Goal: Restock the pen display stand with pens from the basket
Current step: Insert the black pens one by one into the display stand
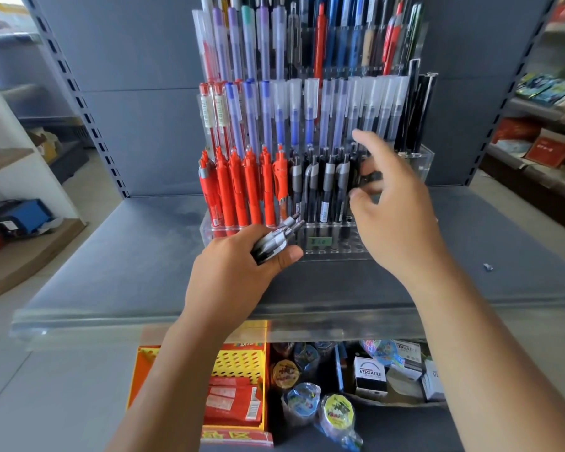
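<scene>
While the left hand (235, 269) grips a bundle of black-and-grey click pens (274, 243) at the foot of the clear acrylic tiered pen display stand (340, 246), its thumb laid across their barrels, the head view shows the right hand (395, 220) raised at the stand's lowest row. Its thumb and curled fingers pinch the top of a black pen (369, 177), blurred, at the right end of the upright black pens; the forefinger points up. Red click pens (238, 187) fill the left half of that row. The stand sits on a grey metal shelf (128, 256). Below the shelf's front edge, a yellow perforated plastic basket (238, 362) holds red packets beside the left forearm.
</scene>
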A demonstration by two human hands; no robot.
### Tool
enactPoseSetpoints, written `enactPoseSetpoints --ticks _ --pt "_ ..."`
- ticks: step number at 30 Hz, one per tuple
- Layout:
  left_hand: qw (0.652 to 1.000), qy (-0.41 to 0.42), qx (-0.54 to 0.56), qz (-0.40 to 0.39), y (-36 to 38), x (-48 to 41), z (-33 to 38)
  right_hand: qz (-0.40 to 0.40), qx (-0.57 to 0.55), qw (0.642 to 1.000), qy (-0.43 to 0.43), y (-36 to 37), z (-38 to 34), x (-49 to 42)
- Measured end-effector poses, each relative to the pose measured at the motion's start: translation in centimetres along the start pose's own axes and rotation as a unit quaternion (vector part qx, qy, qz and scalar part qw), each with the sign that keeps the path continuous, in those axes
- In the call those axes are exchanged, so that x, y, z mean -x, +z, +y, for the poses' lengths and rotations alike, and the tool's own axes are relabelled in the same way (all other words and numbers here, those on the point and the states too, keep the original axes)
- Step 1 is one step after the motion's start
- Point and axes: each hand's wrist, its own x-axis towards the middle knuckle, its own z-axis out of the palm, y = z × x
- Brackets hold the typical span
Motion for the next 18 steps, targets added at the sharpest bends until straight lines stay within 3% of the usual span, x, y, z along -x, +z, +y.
enactPoseSetpoints --ticks 11,13,18 --pt "1.000 0.000 -0.019 0.002 -0.1 0.0 0.3 0.066 -0.007 0.997 -0.039 -0.8 -1.6 0.5" --pt "1.000 -0.005 -0.024 0.004 -0.1 0.0 0.3 0.042 -0.007 0.997 -0.059 -1.1 -2.3 0.8" --pt "0.999 0.002 -0.031 0.006 0.1 0.1 0.1 -0.118 0.024 0.990 -0.077 -0.8 -3.3 2.1"
